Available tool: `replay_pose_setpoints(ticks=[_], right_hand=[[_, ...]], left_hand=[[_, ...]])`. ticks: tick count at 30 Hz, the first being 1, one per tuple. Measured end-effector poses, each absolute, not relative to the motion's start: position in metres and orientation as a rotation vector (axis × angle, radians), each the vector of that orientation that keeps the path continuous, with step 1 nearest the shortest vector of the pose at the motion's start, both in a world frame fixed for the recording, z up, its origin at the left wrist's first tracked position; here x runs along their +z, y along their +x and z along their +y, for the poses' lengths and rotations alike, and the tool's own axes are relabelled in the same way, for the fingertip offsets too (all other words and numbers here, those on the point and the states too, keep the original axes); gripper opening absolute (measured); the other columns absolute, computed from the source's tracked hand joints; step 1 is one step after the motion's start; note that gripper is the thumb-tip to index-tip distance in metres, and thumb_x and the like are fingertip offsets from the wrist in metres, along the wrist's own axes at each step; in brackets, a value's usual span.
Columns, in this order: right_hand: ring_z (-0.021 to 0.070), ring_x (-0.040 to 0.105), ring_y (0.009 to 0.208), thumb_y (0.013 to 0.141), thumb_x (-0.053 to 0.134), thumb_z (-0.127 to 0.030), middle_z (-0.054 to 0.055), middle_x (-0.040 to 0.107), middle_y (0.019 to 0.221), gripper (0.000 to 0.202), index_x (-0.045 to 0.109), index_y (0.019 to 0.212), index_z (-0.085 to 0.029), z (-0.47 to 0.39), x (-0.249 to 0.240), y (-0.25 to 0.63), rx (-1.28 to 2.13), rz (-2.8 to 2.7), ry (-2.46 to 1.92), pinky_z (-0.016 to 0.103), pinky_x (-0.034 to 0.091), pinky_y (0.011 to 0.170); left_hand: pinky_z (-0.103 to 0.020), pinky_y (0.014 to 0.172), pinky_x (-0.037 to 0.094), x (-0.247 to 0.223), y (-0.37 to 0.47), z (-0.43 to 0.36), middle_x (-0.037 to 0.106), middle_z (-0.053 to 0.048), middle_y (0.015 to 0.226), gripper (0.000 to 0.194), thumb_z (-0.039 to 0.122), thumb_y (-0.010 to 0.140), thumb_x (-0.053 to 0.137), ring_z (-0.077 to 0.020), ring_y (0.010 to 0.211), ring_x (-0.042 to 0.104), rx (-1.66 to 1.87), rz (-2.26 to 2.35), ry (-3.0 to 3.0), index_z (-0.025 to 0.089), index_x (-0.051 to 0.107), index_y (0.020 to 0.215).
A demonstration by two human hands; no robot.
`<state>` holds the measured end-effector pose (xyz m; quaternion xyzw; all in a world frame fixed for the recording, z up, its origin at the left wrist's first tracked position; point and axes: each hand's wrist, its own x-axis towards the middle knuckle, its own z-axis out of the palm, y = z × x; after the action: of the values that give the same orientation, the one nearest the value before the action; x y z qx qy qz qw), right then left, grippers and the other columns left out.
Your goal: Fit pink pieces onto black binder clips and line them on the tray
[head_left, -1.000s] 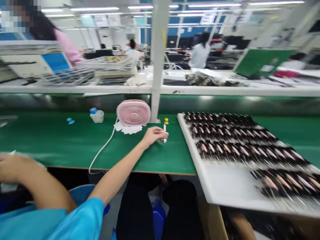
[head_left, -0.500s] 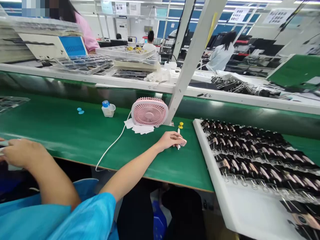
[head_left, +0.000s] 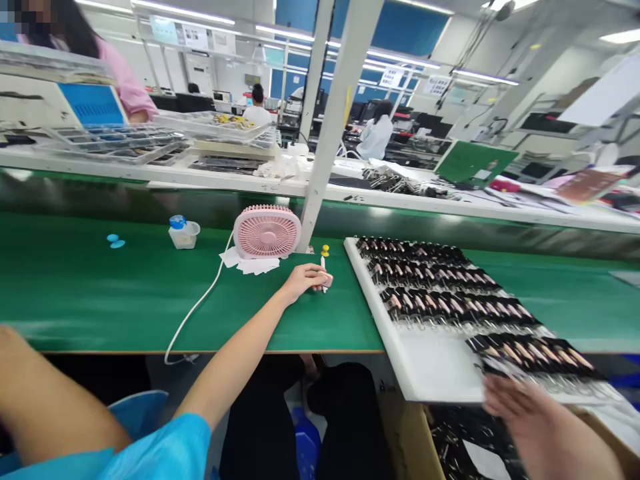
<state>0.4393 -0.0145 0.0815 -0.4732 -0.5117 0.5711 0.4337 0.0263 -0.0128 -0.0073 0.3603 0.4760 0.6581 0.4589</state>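
My left hand (head_left: 306,280) is closed on a small rose-gold casing (head_left: 327,279) above the green table. A thin white stick (head_left: 323,267) runs upright in the picture beside the casing; whether my fingers touch it I cannot tell. My right hand (head_left: 535,417), smeared by motion, is at the near edge of a white tray (head_left: 425,363), close to its front row of clips. Several rows of black binder clips (head_left: 450,303) stand on this tray, clamped on pinkish pieces. Between the stick and the fan sits a small yellow object (head_left: 325,251).
A pink fan (head_left: 268,235) stands on white papers (head_left: 257,266), its white cable (head_left: 200,303) trailing to the table edge. A blue-capped bottle (head_left: 183,233) and blue pieces (head_left: 115,241) lie left. A co-worker's arm (head_left: 45,400) is at far left. Below the tray, a box (head_left: 417,440) holds black clips.
The view has swung right. My right hand has come into the picture at the lower right. My left hand still grips the casing at the same table spot. The co-worker's hand has left view.
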Motion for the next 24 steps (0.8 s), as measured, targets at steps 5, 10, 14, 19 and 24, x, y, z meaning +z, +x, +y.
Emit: replay_pose_setpoints(ticks=[5, 10, 14, 19, 24], right_hand=[[0.0223, 0.073, 0.080, 0.065, 0.096, -0.056, 0.009, 0.073, 0.091, 0.048, 0.071, 0.090, -0.024, -0.003, 0.056, 0.340, 1.859, -0.977, -0.986, 0.033, 0.068, 0.068], [0.0151, 0.069, 0.068, 0.074, 0.093, -0.054, 0.008, 0.074, 0.084, 0.044, 0.064, 0.081, -0.022, 0.019, 0.031, 0.256, 2.017, -0.784, -0.916, 0.023, 0.063, 0.061], [0.0156, 0.066, 0.063, 0.074, 0.089, -0.053, 0.010, 0.074, 0.080, 0.044, 0.060, 0.074, -0.021, 0.042, 0.009, 0.227, 1.918, -0.998, -0.871, 0.025, 0.058, 0.057], [0.0144, 0.065, 0.069, 0.072, 0.082, -0.057, 0.004, 0.072, 0.082, 0.041, 0.064, 0.077, -0.020, 0.056, -0.006, 0.209, 1.805, -1.226, -0.756, 0.025, 0.055, 0.062], [0.0141, 0.066, 0.076, 0.068, 0.090, -0.059, 0.001, 0.071, 0.088, 0.053, 0.062, 0.094, -0.022, 0.057, -0.011, 0.206, 1.704, -1.317, -0.731, 0.026, 0.057, 0.073]], left_hand=[[-0.026, 0.060, 0.047, -0.004, 0.023, -0.013, 0.078, -0.014, 0.089, 0.068, 0.044, 0.058, 0.103, -0.0141, 0.062, 0.065, 1.635, 1.144, 0.851, 0.009, 0.073, 0.108], [-0.027, 0.064, 0.050, -0.001, 0.021, -0.012, 0.079, -0.013, 0.093, 0.067, 0.044, 0.060, 0.102, -0.0126, 0.063, 0.064, 1.650, 1.131, 0.835, 0.010, 0.073, 0.109], [-0.027, 0.064, 0.050, 0.002, 0.021, -0.012, 0.079, -0.012, 0.092, 0.066, 0.044, 0.060, 0.102, -0.0129, 0.063, 0.064, 1.646, 1.137, 0.820, 0.010, 0.073, 0.108], [-0.026, 0.063, 0.049, 0.003, 0.021, -0.011, 0.077, -0.010, 0.088, 0.063, 0.041, 0.061, 0.101, -0.0134, 0.065, 0.065, 1.666, 1.143, 0.799, 0.011, 0.072, 0.108], [-0.025, 0.061, 0.048, 0.003, 0.019, -0.009, 0.076, -0.007, 0.085, 0.061, 0.037, 0.062, 0.101, -0.0134, 0.065, 0.065, 1.688, 1.141, 0.750, 0.012, 0.070, 0.108]])
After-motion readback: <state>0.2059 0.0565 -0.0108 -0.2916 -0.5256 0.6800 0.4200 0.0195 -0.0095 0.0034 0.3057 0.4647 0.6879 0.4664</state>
